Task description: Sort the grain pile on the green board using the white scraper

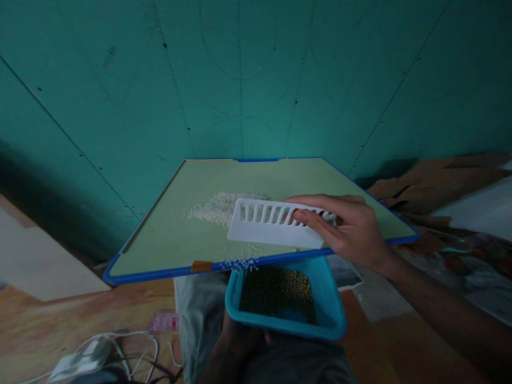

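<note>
Head view, right hand [352, 229] pinching a white slotted scraper [272, 224] at the near edge of a green board [160, 234], white grains [216, 208] piled mid-board, left hand [240, 341] gripping a blue tray [332, 314] of yellow beans [280, 290] just below that edge.

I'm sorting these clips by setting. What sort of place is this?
Probably a makeshift work corner indoors, on the floor: a green board propped by teal wall panels, cardboard scraps and loose cables about.
</note>
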{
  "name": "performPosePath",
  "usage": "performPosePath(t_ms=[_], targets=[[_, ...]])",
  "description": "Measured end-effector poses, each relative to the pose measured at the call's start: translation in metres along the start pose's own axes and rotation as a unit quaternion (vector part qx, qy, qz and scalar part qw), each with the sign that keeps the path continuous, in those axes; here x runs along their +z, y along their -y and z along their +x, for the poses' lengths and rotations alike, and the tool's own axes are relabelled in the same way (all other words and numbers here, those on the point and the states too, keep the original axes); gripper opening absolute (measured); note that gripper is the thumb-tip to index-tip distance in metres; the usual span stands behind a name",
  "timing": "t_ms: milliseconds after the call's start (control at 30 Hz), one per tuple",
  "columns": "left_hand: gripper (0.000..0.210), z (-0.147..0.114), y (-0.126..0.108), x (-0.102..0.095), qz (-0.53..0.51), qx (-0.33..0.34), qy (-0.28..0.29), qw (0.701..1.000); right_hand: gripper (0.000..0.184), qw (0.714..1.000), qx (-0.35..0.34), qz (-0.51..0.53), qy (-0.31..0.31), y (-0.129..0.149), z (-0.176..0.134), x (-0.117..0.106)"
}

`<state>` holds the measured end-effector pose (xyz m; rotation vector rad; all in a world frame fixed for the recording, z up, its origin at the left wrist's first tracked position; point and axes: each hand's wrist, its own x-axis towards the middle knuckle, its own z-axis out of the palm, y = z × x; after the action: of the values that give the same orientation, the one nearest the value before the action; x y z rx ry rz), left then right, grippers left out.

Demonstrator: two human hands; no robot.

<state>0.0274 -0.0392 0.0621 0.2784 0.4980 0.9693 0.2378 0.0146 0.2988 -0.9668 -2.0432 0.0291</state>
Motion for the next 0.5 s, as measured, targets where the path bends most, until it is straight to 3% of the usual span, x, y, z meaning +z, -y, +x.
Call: performPosePath(t_ms=[133, 267, 500], targets=[[0.039, -0.007, -0.007, 0.006, -0.005, -0.005, 0.019, 1.0, 0.019, 0.999, 0.01, -0.017, -0.042, 0.005, 0.003, 0.0], [0.038, -0.014, -0.014, 0.014, -0.011, -0.022, -0.005, 1.0, 0.019, 0.998, 0.025, -0.026, -0.048, -0.003, 0.002, 0.005], [0.036, -0.02, -0.022, 0.026, -0.01, -0.012, 0.012, 1.0, 0.018, 0.997, 0.032, -0.032, -0.069, -0.019, -0.002, 0.012]])
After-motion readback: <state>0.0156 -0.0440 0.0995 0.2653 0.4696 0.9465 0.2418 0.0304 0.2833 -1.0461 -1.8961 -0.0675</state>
